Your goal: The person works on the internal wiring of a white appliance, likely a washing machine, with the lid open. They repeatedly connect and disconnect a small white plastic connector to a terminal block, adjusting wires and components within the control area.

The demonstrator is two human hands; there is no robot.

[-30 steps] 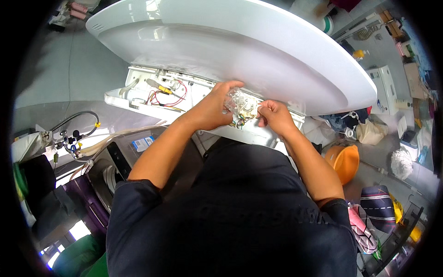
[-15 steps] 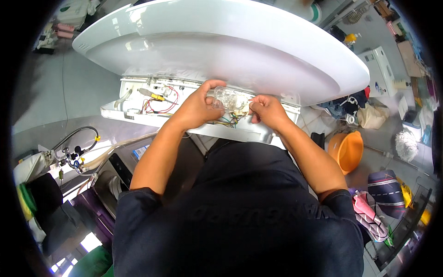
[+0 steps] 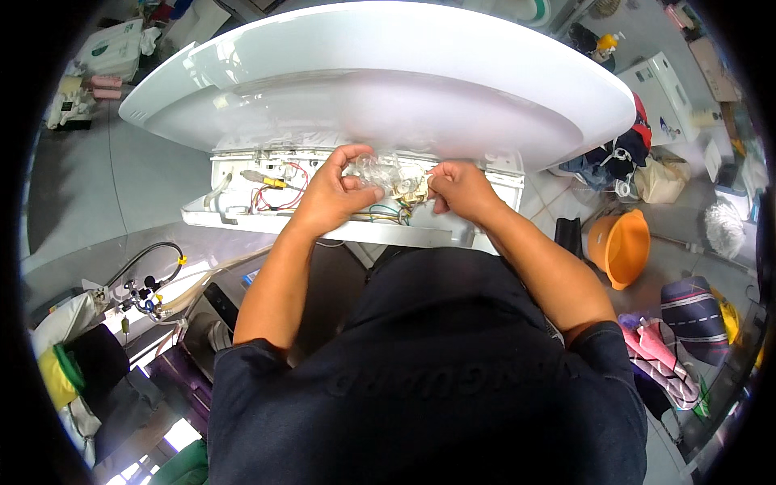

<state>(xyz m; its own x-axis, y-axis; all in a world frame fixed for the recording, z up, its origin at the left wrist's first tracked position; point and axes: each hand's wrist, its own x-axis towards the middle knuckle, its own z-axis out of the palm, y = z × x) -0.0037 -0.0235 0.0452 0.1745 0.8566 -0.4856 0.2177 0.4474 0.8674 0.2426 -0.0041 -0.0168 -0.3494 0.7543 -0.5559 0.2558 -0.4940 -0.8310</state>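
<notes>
A long white appliance housing (image 3: 323, 234) lies open in front of me, under a big curved white cover (image 3: 388, 48). My left hand (image 3: 331, 194) is closed round crinkled clear plastic (image 3: 372, 171) above the housing. Beside it sits a cream-white part (image 3: 413, 184) with coloured wires (image 3: 396, 214) below. My right hand (image 3: 462, 192) pinches at the right side of that part; what its fingertips hold is too small to make out. A yellow-and-grey screwdriver (image 3: 267, 179) lies in the housing's left end among red wires (image 3: 297, 182).
An orange bucket (image 3: 620, 249) stands on the floor at the right, with cloths (image 3: 659, 356) nearer me. At the left is a black hose with valves (image 3: 149, 279). A white box (image 3: 659, 97) and a pile of clothes (image 3: 610, 162) are at the far right.
The clear plastic has shifted left and looks more crumpled, uncovering more of the cream-white part. Both hands have moved slightly left. The whole view has also shifted a little.
</notes>
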